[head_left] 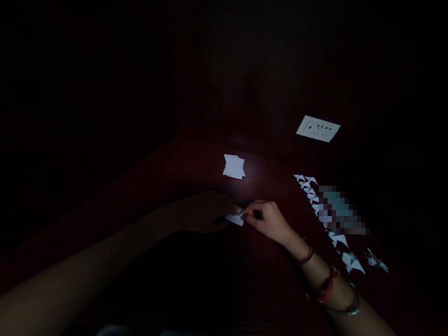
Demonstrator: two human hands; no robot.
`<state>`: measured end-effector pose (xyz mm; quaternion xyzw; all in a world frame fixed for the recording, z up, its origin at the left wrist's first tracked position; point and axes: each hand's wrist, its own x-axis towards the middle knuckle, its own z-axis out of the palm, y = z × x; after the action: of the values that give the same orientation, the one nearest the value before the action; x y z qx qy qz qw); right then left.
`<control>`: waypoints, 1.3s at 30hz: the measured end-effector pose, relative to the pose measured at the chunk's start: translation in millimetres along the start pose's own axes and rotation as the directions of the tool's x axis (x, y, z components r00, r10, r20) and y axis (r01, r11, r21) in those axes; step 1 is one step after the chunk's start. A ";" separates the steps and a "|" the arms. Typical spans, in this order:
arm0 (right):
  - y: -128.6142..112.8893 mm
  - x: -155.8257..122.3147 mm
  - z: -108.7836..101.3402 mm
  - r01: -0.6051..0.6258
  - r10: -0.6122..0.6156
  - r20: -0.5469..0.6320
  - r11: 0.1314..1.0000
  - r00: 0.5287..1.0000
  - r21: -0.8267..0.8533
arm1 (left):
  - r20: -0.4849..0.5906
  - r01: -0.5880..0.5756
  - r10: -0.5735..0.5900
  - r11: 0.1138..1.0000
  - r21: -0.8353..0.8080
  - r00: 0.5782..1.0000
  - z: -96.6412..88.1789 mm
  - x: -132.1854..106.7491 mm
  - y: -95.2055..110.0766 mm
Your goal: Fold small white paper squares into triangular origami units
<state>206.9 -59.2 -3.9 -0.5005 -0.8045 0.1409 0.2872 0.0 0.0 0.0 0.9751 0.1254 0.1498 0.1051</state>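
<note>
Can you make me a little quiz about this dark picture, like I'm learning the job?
1. True or false: the small white paper is between the left hand and the right hand.

2. Which arm shows bracelets? A: left; B: right; C: both.

3. Fill in: in the picture, the white socket plate appears ___ (higher or lower) than the paper stack.

Key: 1 true; 2 B; 3 higher.

The right arm [318,269] wears 2 red bands [328,288], 1 seemingly metal bracelet [354,307].

A dark indoor room—home or office (too dim to tell)—with a white socket plate [318,129] and reddish counter [196,161].
</note>
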 end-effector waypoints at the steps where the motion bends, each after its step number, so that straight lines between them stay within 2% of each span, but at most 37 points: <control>1: 0.0 0.2 0.4 -0.021 0.021 -0.002 1.000 1.000 -0.003 | 0.012 0.002 -0.003 1.000 0.020 1.000 -0.1 -0.1 -0.2; 7: 2.9 3.4 3.5 -0.159 0.159 0.007 0.987 0.987 -0.015 | 0.060 -0.031 0.022 0.988 0.152 0.998 -0.2 1.5 -0.9; 15: 7.9 7.9 0.3 -0.241 0.241 0.035 0.971 0.970 -0.003 | 0.035 -0.039 0.033 0.984 0.173 0.999 1.5 2.0 2.7; 28: 17.3 11.7 -1.7 -0.241 0.237 0.102 0.970 0.966 0.029 | 0.074 -0.030 0.018 0.986 0.165 0.997 0.3 4.5 2.9; 39: 12.6 15.5 -2.5 -0.311 0.313 0.095 0.950 0.945 -0.043 | 0.054 -0.044 0.036 0.987 0.152 0.998 3.7 7.9 -1.2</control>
<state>212.4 -39.8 -3.4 -0.6177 -0.7304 0.1983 0.2136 8.2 2.7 -1.6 0.9861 0.1141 0.1167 0.0299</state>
